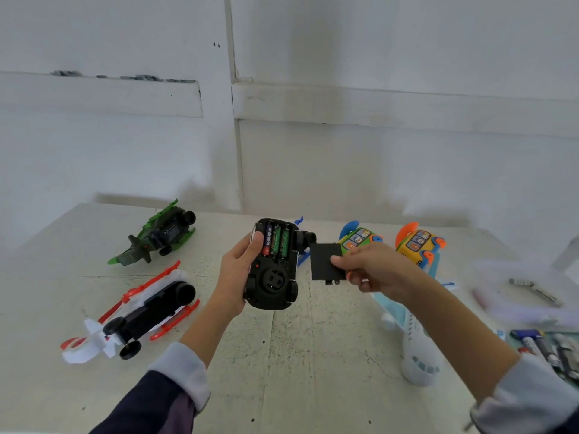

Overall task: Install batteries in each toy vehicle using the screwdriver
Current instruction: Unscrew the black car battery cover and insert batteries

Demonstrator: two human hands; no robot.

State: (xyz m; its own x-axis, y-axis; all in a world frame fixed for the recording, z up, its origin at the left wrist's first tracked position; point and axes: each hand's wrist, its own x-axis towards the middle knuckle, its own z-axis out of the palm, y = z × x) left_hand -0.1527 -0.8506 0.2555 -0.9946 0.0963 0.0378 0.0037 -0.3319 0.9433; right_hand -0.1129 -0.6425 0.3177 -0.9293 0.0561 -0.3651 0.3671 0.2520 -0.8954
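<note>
My left hand (238, 270) grips a black toy car (272, 278) held upside down above the table, thumb on its edge. Its battery bay is uncovered and three batteries (276, 239) lie side by side in it. My right hand (372, 267) pinches the flat black battery cover (324, 261) just right of the car, apart from it. A blue toy behind the car is mostly hidden. No screwdriver is clearly visible.
On the white table (297, 355) lie a green helicopter (156, 236) and a red-and-white helicopter (138, 314) at left, upside down. Two colourful toy buses (360, 238) (418, 241) and a white plane (410, 339) sit right. Loose batteries (545, 346) and blurred packaging at far right.
</note>
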